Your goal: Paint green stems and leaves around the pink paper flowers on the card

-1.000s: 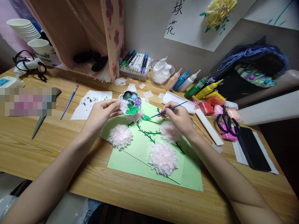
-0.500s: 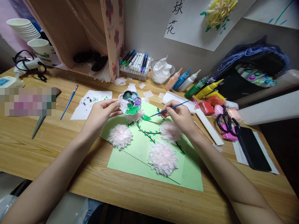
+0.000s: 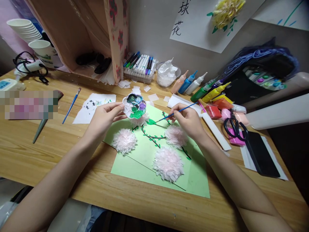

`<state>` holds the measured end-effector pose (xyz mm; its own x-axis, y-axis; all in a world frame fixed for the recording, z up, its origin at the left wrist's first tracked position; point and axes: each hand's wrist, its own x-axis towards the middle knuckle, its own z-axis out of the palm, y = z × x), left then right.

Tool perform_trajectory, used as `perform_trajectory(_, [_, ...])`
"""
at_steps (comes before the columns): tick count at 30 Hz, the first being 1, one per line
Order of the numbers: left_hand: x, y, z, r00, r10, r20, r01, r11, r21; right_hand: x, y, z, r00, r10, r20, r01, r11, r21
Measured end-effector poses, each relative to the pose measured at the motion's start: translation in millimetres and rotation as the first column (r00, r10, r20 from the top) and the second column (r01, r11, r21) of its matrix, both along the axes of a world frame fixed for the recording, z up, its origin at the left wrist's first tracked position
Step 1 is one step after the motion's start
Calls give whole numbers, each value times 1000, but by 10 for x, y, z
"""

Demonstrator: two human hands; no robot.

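Between the thumb and fingers of my left hand (image 3: pixel 107 117) is a flower-shaped paint palette (image 3: pixel 134 106), tilted towards me, with green, purple, blue and dark paint in its wells. My right hand (image 3: pixel 185 119) grips a thin blue paintbrush (image 3: pixel 180 111). The brush tip is at a green painted leaf (image 3: pixel 151 121) on the light green paper (image 3: pixel 142 161). Several pale pink tissue-paper flowers (image 3: pixel 168 163) sit on this sheet, among dark painted branches (image 3: pixel 152 138) with small green leaves. The palette partly covers the flower at the top.
Left of the paper lie a paint-stained white sheet (image 3: pixel 93 108) and another brush (image 3: pixel 71 105). Behind stand a marker box (image 3: pixel 140 67), a plastic bowl (image 3: pixel 168 73) and paint bottles (image 3: pixel 201 91). Black scissors (image 3: pixel 235 127) and a black phone (image 3: pixel 262 154) are at the right.
The brush tip and my right hand have shifted slightly to the right. The green leaf under the tip looks fuller and more pointed. The left hand and palette have stayed put.
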<state>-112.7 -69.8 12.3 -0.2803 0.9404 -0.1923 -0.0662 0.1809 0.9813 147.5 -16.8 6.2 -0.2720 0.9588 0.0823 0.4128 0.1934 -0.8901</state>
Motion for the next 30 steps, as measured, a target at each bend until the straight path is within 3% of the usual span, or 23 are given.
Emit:
perform_trajectory(5, [6, 2, 6, 1000, 8, -6, -8, 1000, -6, 20, 13, 7, 997, -35, 71, 34, 999, 17])
perform_trajectory(14, [22, -7, 29, 999, -8, 38, 9, 1000, -12, 35, 31, 23, 1000, -22, 20, 21, 1000, 20])
perform_trajectory(21, [73, -32, 36, 998, -38, 59, 40, 999, -32, -1, -141, 238, 942, -101, -320, 179, 958, 225])
perform_trajectory(24, [109, -53, 48, 995, -81, 61, 83, 996, -32, -25, -257, 287, 951, 22, -307, 70, 956, 286])
perform_trajectory(30, [162, -79, 35, 991, -125, 50, 127, 991, -37, -42, -352, 218, 978, 207, -30, -192, 945, 264])
